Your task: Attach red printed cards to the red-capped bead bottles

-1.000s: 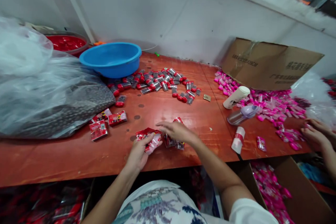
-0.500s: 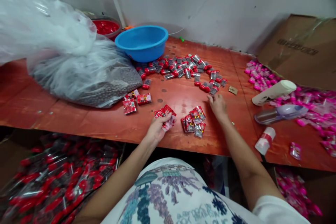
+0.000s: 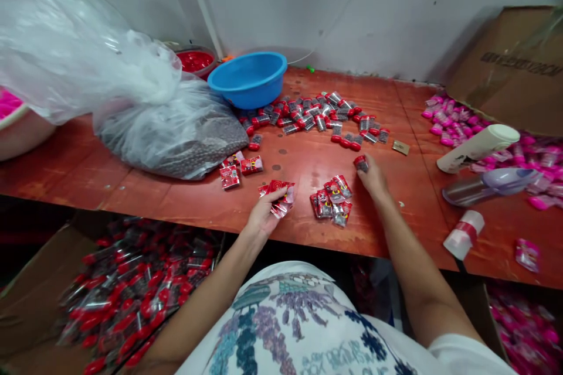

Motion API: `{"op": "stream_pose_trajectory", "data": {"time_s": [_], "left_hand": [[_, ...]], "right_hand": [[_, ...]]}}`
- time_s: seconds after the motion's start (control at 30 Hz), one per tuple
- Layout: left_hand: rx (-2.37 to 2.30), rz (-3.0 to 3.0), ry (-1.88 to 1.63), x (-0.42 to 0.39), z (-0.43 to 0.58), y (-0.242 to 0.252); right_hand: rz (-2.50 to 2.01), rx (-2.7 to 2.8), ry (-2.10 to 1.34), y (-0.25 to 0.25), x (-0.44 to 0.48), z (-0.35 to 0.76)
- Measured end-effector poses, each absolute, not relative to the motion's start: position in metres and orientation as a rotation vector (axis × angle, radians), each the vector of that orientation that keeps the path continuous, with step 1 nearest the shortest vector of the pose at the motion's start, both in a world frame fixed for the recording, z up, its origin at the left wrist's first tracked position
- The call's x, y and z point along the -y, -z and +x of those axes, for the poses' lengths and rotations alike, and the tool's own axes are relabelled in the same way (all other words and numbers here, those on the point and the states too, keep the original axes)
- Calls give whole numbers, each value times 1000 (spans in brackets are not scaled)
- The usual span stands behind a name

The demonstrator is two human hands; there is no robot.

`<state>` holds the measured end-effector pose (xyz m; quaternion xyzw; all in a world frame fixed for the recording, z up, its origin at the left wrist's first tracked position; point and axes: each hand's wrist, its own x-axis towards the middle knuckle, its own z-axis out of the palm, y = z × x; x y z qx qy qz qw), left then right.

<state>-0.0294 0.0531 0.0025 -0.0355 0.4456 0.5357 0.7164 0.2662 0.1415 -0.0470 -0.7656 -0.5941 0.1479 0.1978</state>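
My left hand [image 3: 265, 211] is closed around several red printed packets [image 3: 284, 196], held over the table near its front edge. In my right hand [image 3: 373, 177] is a small clear bottle with a red cap [image 3: 361, 163], pinched by the fingers just above the tabletop. Between the hands lies a small group of filled red packets [image 3: 333, 199]. More red packets [image 3: 230, 176] rest to the left, beside the big plastic bag. Beyond my hands many small red-capped bottles [image 3: 320, 122] with dark contents are spread in a loose heap.
A blue basin [image 3: 248, 79] stands behind the bottles. A clear bag of dark beads [image 3: 176, 135] fills the left side. At right are a white cylinder [image 3: 479, 146], a clear purple-topped bottle [image 3: 490, 184], a roll [image 3: 464, 234] and pink-capped bottles [image 3: 457, 117]. A carton [image 3: 39, 269] sits below.
My right hand has picked up a red-capped bottle from the heap's near edge and drawn it slightly toward me. My left hand still holds the packets. The view has shifted a little.
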Motion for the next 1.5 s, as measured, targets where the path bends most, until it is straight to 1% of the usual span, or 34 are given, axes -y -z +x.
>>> {"op": "stream_pose_trajectory", "data": {"time_s": [0.1, 0.17, 0.23, 0.3, 0.4, 0.57, 0.77, 0.9, 1.13, 1.37, 1.5], "left_hand": [[-999, -88, -1197, -52, -25, -1], [-989, -109, -1202, -52, -19, -1], [-958, -131, -1202, -52, -13, -1], [-917, -152, -1194, -52, -9, -2], [-883, -147, -1201, -50, -6, -3], [-917, -88, -1212, -44, -8, -4], [-936, -76, -1212, -42, -10, -4], [-930, -64, -1216, -42, -8, -6], [-938, -45, -1214, -43, -7, -8], [-950, 11, -1260, -43, -8, -8], [-973, 82, -1256, -41, -9, -11]], "right_hand": [[-1780, 1334, -692, 34, -96, 246], [-1551, 1216, -902, 20, -64, 220], [-1426, 1155, -1083, 6, -34, 190], [-1359, 1129, -1169, -3, -13, 163], [-1325, 1153, -1160, -6, 2, 137], [-1285, 1211, -1094, 1, -2, 125], [-1283, 1392, -857, -1, -2, 124], [-1295, 1425, -808, -1, -2, 123], [-1306, 1332, -877, 4, -2, 121], [-1283, 1225, -1167, 4, 0, 120], [-1252, 1136, -1239, 5, 0, 119]]}}
